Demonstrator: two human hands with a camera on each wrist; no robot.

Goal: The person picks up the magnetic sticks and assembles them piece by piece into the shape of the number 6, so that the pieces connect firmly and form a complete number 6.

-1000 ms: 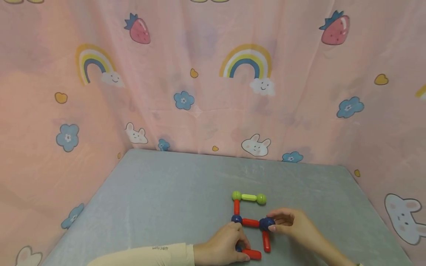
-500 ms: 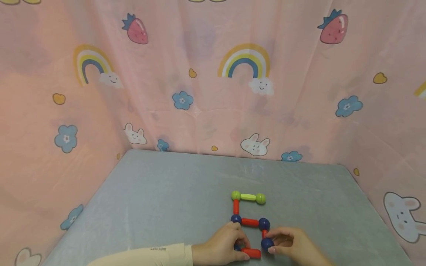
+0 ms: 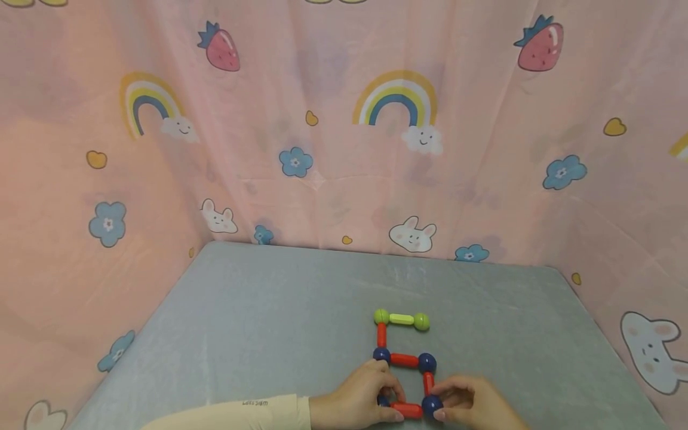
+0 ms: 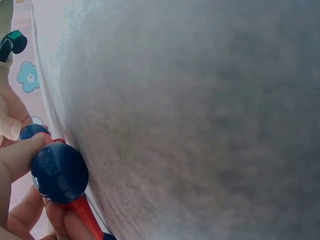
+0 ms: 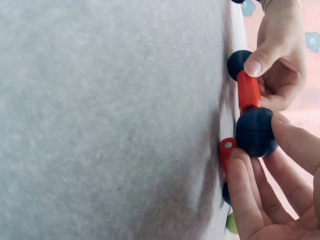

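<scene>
A frame of magnetic rods and balls lies on the table. My right hand [image 3: 475,403] pinches a dark blue ball [image 3: 432,406] at its lower right corner. This ball meets the bottom red rod [image 3: 407,410]; the right-hand red rod [image 3: 428,383] runs up to another blue ball [image 3: 427,362]. In the right wrist view, a metal tip shows on a red rod [image 5: 224,157] beside the pinched ball; contact there is unclear. My left hand [image 3: 357,397] grips the frame's lower left, its thumb on the bottom rod beside a blue ball [image 4: 60,173], other fingers around the left side rod [image 4: 86,216].
Farther back, a red rod [image 3: 381,335] joins a blue ball [image 3: 381,355] to a green ball [image 3: 381,316]. A light green rod [image 3: 401,319] links that to a second green ball [image 3: 421,321]. A patterned pink curtain [image 3: 333,197] surrounds the grey table [image 3: 279,310].
My right hand has left the upper right ball and moved toward the table's near edge. It has brought another blue ball to the lower right corner. My left hand has stayed in place.
</scene>
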